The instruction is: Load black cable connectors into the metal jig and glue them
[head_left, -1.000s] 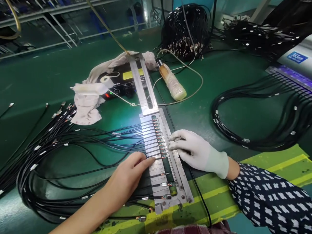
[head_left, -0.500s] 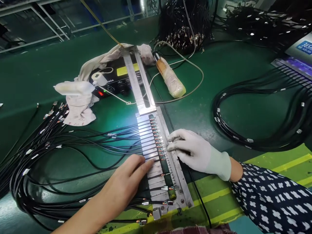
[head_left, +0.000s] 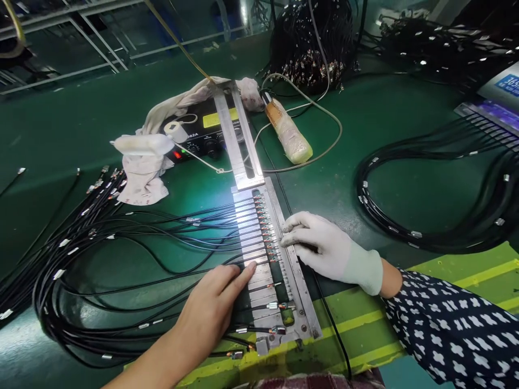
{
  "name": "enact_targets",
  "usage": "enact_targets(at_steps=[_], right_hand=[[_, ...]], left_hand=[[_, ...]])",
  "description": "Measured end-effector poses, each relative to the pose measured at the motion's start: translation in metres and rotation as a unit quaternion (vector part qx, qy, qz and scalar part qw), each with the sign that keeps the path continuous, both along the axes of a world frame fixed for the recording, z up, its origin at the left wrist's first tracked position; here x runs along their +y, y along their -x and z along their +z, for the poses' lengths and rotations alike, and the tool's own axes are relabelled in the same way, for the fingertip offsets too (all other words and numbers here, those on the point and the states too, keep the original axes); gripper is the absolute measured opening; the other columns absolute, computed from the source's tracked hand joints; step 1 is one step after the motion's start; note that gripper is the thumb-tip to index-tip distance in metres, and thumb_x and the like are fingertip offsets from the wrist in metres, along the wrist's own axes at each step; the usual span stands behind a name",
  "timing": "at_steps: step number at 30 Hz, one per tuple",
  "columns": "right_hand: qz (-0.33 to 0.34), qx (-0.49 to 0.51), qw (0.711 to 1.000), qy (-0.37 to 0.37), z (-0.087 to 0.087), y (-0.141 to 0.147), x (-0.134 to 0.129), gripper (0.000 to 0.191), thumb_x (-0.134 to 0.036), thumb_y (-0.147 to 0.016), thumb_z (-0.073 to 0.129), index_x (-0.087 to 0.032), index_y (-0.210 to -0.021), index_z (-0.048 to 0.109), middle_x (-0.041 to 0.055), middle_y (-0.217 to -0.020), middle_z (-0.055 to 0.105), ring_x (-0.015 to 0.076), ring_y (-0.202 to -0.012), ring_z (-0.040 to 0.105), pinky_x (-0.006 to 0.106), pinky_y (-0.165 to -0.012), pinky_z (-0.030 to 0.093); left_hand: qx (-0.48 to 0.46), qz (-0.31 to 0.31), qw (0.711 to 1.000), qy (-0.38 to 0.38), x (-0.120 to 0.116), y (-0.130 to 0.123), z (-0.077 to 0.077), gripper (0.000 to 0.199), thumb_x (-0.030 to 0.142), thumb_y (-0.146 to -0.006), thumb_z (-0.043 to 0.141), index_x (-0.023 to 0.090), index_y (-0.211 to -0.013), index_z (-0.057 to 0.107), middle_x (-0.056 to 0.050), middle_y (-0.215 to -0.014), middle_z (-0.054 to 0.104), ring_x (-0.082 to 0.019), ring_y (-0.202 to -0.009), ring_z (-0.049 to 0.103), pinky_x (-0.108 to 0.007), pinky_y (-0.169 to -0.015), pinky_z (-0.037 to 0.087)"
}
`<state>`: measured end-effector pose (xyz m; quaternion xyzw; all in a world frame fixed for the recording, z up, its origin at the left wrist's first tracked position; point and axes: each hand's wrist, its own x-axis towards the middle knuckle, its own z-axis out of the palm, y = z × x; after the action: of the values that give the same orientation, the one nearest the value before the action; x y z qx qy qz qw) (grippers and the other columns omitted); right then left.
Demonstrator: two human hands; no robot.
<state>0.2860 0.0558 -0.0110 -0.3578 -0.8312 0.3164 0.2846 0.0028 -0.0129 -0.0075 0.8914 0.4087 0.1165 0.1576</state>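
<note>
A slotted metal fixture [head_left: 252, 249] lies lengthwise before me, with a row of black cables [head_left: 219, 220] laid across it. Their stripped ends show small coloured wires [head_left: 267, 235] over the slot. My bare left hand [head_left: 211, 297] is at the fixture's left edge, its thumb and index finger pressed along a black cable there; the other fingers are curled and partly hidden. On the right-hand rail [head_left: 298, 281] rest the fingertips of my white-gloved right hand [head_left: 320, 246], slightly spread and holding nothing. Nearer me, a few cables with metal connectors [head_left: 278, 330] lie over the fixture.
A slotted metal bar [head_left: 239, 140] leans from a black control box [head_left: 203, 143] to the fixture. Beside it lies a wrapped handle tool [head_left: 290, 135] with a cord. Cable bundles [head_left: 52, 313] loop at left and right [head_left: 365, 205]. A lit device [head_left: 497, 111] stands at far right.
The view has shifted slightly, so the scene sits a little further right. Both hands keep nearly the same places on the fixture.
</note>
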Motion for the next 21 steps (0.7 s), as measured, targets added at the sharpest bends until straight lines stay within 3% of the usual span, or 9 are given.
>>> enact_targets(at_steps=[5, 10, 14, 21], right_hand=[[-0.02, -0.026, 0.999, -0.018, -0.001, 0.0, -0.011, 0.028, -0.004, -0.086, 0.052, -0.021, -0.104, 0.066, 0.0087, -0.119, 0.059, 0.0237, -0.112, 0.056, 0.044, -0.095, 0.049], [-0.038, -0.019, 0.999, -0.022, -0.001, 0.003, -0.015, 0.028, -0.004, -0.086, 0.051, -0.022, -0.102, 0.065, 0.0085, -0.117, 0.059, 0.024, -0.111, 0.057, 0.045, -0.095, 0.05], [-0.036, -0.012, 0.999, -0.021, -0.002, 0.003, -0.013, 0.027, -0.004, -0.086, 0.052, -0.022, -0.101, 0.065, 0.0082, -0.116, 0.059, 0.0237, -0.11, 0.057, 0.044, -0.095, 0.051], [-0.034, -0.016, 0.999, 0.002, -0.003, 0.002, -0.012, 0.028, -0.003, -0.085, 0.053, -0.022, -0.102, 0.066, 0.0081, -0.119, 0.058, 0.024, -0.113, 0.056, 0.045, -0.096, 0.048]], left_hand=[[-0.026, 0.025, 0.997, 0.065, -0.006, -0.001, 0.02, 0.04, 0.016, -0.095, 0.049, 0.023, -0.133, 0.042, -0.005, -0.103, 0.06, -0.018, -0.09, 0.054, -0.031, -0.079, 0.046], [-0.059, 0.061, 0.991, 0.103, -0.017, 0.002, 0.018, 0.019, 0.014, -0.096, 0.046, 0.023, -0.111, 0.052, -0.005, -0.1, 0.059, -0.017, -0.091, 0.054, -0.029, -0.08, 0.047], [-0.101, 0.035, 0.99, 0.096, -0.012, 0.003, 0.013, 0.032, 0.009, -0.096, 0.044, 0.023, -0.123, 0.052, -0.003, -0.096, 0.057, -0.012, -0.086, 0.055, -0.022, -0.075, 0.046], [-0.052, -0.01, 0.994, 0.093, 0.005, 0.006, 0.019, 0.043, 0.006, -0.096, 0.038, 0.023, -0.134, 0.048, -0.005, -0.101, 0.057, -0.012, -0.087, 0.057, -0.021, -0.077, 0.047]])
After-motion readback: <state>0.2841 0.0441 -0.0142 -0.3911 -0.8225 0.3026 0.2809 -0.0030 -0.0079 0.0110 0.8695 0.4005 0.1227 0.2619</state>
